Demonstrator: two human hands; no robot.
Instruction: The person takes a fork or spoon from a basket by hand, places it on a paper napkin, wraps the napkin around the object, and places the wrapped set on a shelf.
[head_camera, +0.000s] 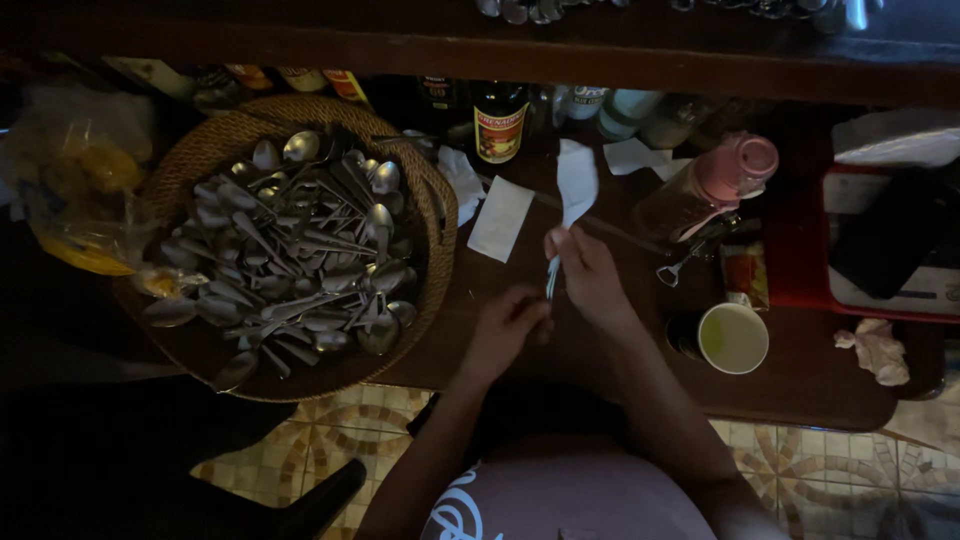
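My right hand (588, 272) grips a metal utensil (552, 277) whose upper end is wrapped in a white paper napkin (577, 183). My left hand (507, 325) holds the lower end of the same utensil's handle, close against the right hand. Both hands hover over a dark wooden table (800, 385). To the left sits a round wicker basket (200, 150) heaped with several metal spoons (300, 250). A loose white napkin (500, 218) lies flat just beyond my hands.
A pink-lidded bottle (712, 187) lies to the right, a cup (733, 338) near the table's front edge. Dark bottles (500, 120) stand at the back. A red tray (800, 250) holds a dark object. A crumpled tissue (876, 350) lies right; patterned floor tiles below.
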